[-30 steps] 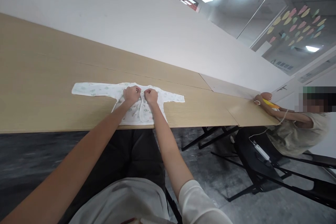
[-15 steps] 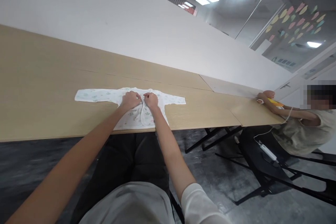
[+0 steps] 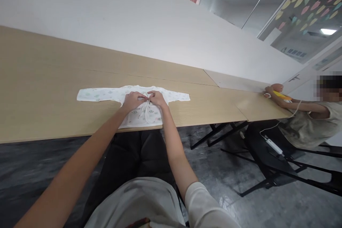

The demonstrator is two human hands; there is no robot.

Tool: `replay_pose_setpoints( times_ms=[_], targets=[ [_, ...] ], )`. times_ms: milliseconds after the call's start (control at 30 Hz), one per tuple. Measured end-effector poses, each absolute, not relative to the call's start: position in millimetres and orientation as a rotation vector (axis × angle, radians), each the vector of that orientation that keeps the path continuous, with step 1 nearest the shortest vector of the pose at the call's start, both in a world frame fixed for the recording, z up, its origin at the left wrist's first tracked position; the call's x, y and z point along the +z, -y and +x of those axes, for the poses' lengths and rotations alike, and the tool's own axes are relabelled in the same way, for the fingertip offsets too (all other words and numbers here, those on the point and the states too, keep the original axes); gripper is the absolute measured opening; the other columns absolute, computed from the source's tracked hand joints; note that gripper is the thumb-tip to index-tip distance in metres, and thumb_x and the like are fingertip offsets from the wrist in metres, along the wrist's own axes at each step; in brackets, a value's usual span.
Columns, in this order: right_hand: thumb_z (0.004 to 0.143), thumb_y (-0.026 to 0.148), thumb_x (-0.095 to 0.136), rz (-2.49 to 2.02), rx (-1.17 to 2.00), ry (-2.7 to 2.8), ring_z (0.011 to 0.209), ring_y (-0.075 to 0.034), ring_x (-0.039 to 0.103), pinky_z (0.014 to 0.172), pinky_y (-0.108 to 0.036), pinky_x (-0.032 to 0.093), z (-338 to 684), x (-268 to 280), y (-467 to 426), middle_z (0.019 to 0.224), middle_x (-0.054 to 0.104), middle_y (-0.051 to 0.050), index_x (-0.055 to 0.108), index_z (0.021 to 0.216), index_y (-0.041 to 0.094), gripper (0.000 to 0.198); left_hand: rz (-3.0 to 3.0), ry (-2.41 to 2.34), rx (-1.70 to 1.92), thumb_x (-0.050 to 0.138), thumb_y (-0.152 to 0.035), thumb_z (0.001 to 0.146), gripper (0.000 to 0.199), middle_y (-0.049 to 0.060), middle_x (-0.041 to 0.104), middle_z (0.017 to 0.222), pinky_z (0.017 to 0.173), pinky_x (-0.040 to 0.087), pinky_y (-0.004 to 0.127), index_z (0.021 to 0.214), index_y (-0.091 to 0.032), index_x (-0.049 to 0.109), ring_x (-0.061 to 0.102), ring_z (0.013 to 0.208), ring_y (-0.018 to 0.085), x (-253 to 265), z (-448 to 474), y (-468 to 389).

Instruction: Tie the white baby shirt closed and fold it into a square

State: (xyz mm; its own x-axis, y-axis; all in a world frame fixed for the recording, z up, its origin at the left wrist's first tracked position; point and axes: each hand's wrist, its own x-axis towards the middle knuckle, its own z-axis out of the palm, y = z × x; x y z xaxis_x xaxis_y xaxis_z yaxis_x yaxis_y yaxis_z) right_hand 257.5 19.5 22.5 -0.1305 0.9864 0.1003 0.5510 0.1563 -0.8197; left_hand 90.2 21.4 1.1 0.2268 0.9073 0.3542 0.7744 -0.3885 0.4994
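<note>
A white baby shirt [image 3: 139, 117] with a small pale print lies flat on the wooden table, its two long sleeves spread to either side and its hem at the front edge. My left hand [image 3: 133, 101] rests on the shirt's chest, thumb and fingers pinching the cloth near the front opening. Close beside it, my right hand [image 3: 157, 98] pinches the other side of that opening. The fingertips of both hands almost meet at the middle. Whatever small fastening lies between them is too small to make out.
The light wooden table [image 3: 48, 114] runs along a white partition [image 3: 107, 21]. At the far right another person [image 3: 317, 114] sits with both hands on a doll [image 3: 278, 87]. A black folding chair [image 3: 278, 167] with a white power strip [image 3: 274, 146] stands on the right.
My fingertips have come closer together at the shirt's front, the right hand turning inward toward the left. The shirt stays in its place; the camera view has shifted slightly.
</note>
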Motion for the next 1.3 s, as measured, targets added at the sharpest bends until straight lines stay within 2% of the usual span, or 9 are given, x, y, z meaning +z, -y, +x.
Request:
replay_pose_setpoints(
  times_ms=[233,600,800,933,1167,1300],
  targets=[
    [0.071,0.010,0.064,-1.416,0.920,1.615,0.056,-0.010,0.060,0.061,-0.020,0.051,261,13,-20,0.060,0.062,0.006,0.067,0.105,0.016,0.035,2.209,-1.476,0.969,0.062,-0.045,0.075,0.028,0.005,0.075,0.099,0.093,0.046,0.034,0.085,-0.026,0.079,0.065,0.099,0.025,1,88,-22],
    [0.070,0.008,0.053,-1.292,1.033,1.566,0.048,-0.008,0.053,0.054,-0.017,0.046,257,17,-17,0.054,0.056,0.008,0.067,0.102,0.014,0.036,2.046,-1.524,1.000,0.060,-0.048,0.075,0.035,0.007,0.074,0.104,0.089,0.048,0.031,0.090,-0.022,0.078,0.066,0.096,0.025,-2,87,-24],
    [0.068,0.006,0.059,-1.301,0.943,1.639,0.060,-0.009,0.058,0.064,-0.020,0.050,255,17,-14,0.069,0.065,0.004,0.069,0.099,0.014,0.034,2.024,-1.526,0.965,0.059,-0.045,0.074,0.033,0.006,0.074,0.101,0.083,0.048,0.029,0.088,-0.022,0.077,0.066,0.092,0.023,-2,88,-23],
    [0.070,0.008,0.061,-1.342,0.871,1.674,0.067,-0.011,0.062,0.070,-0.022,0.052,254,20,-10,0.073,0.067,0.001,0.070,0.099,0.014,0.031,2.016,-1.552,0.958,0.058,-0.045,0.075,0.034,0.006,0.075,0.100,0.080,0.048,0.028,0.090,-0.021,0.077,0.065,0.088,0.022,1,88,-21],
    [0.073,0.008,0.058,-1.378,0.802,1.724,0.072,-0.012,0.064,0.073,-0.022,0.052,252,21,-9,0.078,0.068,0.001,0.070,0.096,0.017,0.027,2.035,-1.472,0.984,0.056,-0.046,0.077,0.038,0.005,0.074,0.081,0.075,0.048,0.027,0.091,-0.018,0.077,0.065,0.079,0.021,10,89,-13],
    [0.074,0.008,0.058,-1.377,0.804,1.733,0.073,-0.012,0.065,0.075,-0.024,0.053,251,19,-11,0.077,0.068,0.002,0.068,0.099,0.018,0.029,1.985,-1.475,0.989,0.058,-0.044,0.075,0.037,0.006,0.075,0.082,0.075,0.049,0.027,0.093,-0.018,0.078,0.065,0.077,0.021,12,90,-11]
  ],
)
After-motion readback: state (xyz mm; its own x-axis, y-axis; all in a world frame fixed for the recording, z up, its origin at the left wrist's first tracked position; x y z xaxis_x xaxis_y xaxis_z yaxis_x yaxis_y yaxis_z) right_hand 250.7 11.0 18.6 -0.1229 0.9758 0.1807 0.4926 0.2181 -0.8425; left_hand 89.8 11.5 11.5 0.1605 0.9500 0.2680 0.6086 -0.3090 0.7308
